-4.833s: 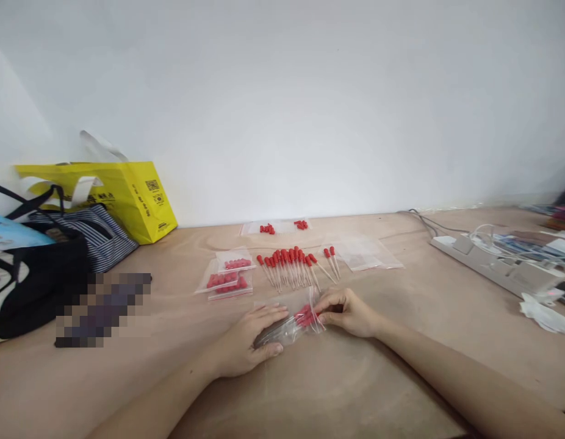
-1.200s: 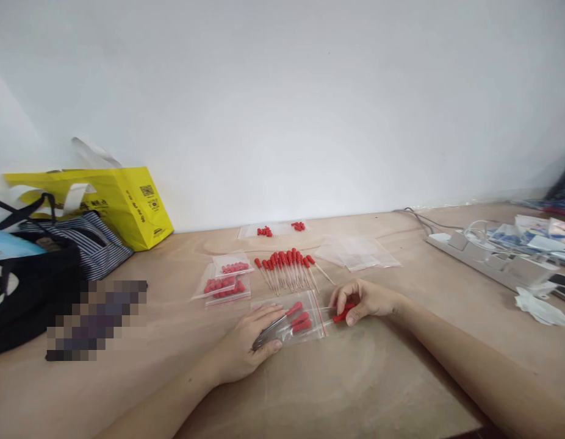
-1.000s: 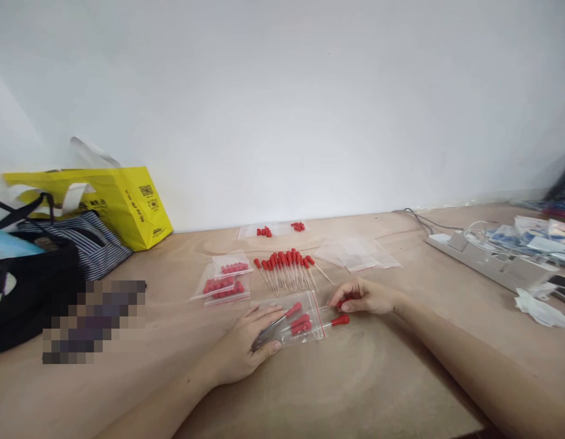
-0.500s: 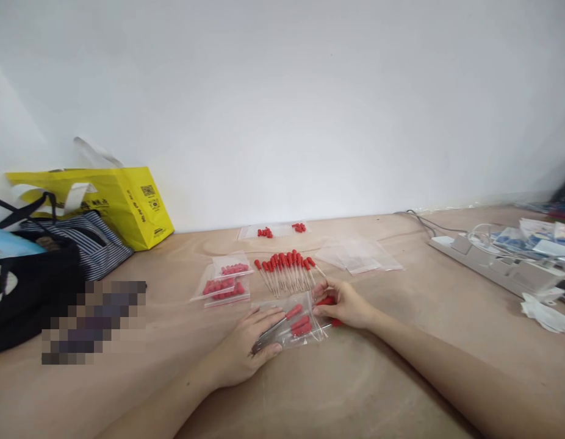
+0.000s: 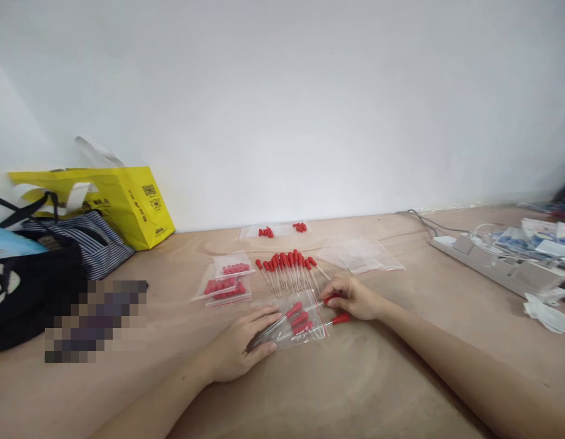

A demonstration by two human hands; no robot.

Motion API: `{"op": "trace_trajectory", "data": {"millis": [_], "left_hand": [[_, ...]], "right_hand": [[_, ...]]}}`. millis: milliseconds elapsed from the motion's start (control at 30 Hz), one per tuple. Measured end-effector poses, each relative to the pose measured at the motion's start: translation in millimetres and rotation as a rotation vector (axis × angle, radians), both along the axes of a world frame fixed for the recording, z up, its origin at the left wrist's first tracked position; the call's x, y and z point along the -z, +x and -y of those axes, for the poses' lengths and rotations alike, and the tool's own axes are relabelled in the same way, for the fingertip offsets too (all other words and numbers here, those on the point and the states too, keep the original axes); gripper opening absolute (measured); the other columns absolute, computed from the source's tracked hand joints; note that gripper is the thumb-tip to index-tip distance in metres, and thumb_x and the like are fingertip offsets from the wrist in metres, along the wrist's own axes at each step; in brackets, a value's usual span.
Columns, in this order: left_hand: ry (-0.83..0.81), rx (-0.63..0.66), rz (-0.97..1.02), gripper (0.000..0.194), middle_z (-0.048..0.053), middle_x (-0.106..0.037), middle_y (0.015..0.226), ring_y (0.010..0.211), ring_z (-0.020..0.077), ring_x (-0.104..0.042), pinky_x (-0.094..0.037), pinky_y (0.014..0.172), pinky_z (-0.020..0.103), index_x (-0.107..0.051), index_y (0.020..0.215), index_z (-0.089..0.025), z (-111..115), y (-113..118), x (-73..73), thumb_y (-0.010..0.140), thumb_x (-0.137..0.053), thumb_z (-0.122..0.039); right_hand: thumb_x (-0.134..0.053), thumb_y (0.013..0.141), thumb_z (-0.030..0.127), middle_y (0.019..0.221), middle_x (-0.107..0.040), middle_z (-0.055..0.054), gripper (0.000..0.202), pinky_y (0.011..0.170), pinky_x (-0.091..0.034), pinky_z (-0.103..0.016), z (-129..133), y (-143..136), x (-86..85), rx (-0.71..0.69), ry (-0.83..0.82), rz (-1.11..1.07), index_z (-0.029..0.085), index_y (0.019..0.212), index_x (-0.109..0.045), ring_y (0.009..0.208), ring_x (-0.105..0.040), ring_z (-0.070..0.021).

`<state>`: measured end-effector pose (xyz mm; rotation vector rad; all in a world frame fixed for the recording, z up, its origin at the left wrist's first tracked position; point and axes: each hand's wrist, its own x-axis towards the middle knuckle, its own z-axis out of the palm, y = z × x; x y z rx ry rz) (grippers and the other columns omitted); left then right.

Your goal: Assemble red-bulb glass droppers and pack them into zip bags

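My left hand [image 5: 239,344] grips the closed end of a clear zip bag [image 5: 315,314] against the table. Inside the bag lie three droppers [image 5: 299,319] with red rubber bulbs and thin clear tubes. At the bag's mouth, my right hand [image 5: 354,299] pinches another dropper by its red bulb [image 5: 329,301], its tube pointing toward the bag. Just below those fingers rests one more dropper [image 5: 341,319], its tube reaching the bag's edge. Beyond the bag is a fanned row of several droppers [image 5: 289,268].
Filled zip bags [image 5: 227,286] lie left of the row, flat clear bags [image 5: 360,256] to its right. Another bag with red-bulbed droppers [image 5: 277,231] lies by the wall. A yellow bag [image 5: 145,207] stands left; a power strip [image 5: 484,265] with cables sits right.
My right hand has shifted slightly right, away from the bag's mouth, exposing more of the lower dropper's red bulb. My left hand stays on the bag.
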<state>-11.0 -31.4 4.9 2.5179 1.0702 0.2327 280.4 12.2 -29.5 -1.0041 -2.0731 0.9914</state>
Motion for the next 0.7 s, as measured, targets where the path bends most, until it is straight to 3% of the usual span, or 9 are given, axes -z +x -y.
{"op": "trace_trajectory", "data": {"millis": [200,400,567,700], "left_hand": [[0.006,-0.013,-0.013,0.047,0.005,-0.034,0.136,0.124,0.0234,-0.032,-0.03,0.1,0.042,-0.036,0.129,-0.024,-1.2,-0.2,2.7,0.084,-0.042,-0.038],[0.004,0.002,0.028,0.045,0.004,-0.035,0.136,0.123,0.0245,-0.033,-0.03,0.1,0.043,-0.039,0.127,-0.026,-1.3,-1.3,6.1,0.084,-0.042,-0.038],[0.017,-0.001,0.023,0.045,0.004,-0.035,0.136,0.123,0.0234,-0.033,-0.03,0.1,0.042,-0.039,0.127,-0.027,-1.1,-1.0,6.2,0.084,-0.043,-0.038],[0.032,-0.005,0.046,0.045,0.004,-0.038,0.134,0.121,0.0239,-0.036,-0.032,0.099,0.042,-0.04,0.126,-0.027,-1.1,0.4,4.9,0.083,-0.044,-0.037]], "right_hand": [[-0.056,0.073,0.022,0.077,-0.062,-0.002,0.01,0.066,-0.045,-0.026,1.5,0.7,-14.0,-0.027,0.076,0.038,0.018,0.079,-0.064,0.072,-0.056,-0.0137],[-0.065,0.064,0.024,0.077,-0.059,-0.002,0.013,0.065,-0.047,-0.026,8.4,-24.3,-2.6,0.069,0.012,-0.086,0.018,0.074,-0.058,0.068,-0.054,-0.0125],[-0.066,0.062,0.023,0.082,-0.055,-0.001,0.028,0.069,-0.047,-0.028,8.4,-32.5,5.0,0.002,-0.212,-0.249,0.018,0.085,-0.05,0.072,-0.057,-0.0123],[-0.063,0.068,0.028,0.084,-0.055,-0.002,0.028,0.071,-0.046,-0.028,13.3,-37.4,2.6,-0.047,-0.179,-0.273,0.019,0.089,-0.047,0.077,-0.058,-0.0135]]}}
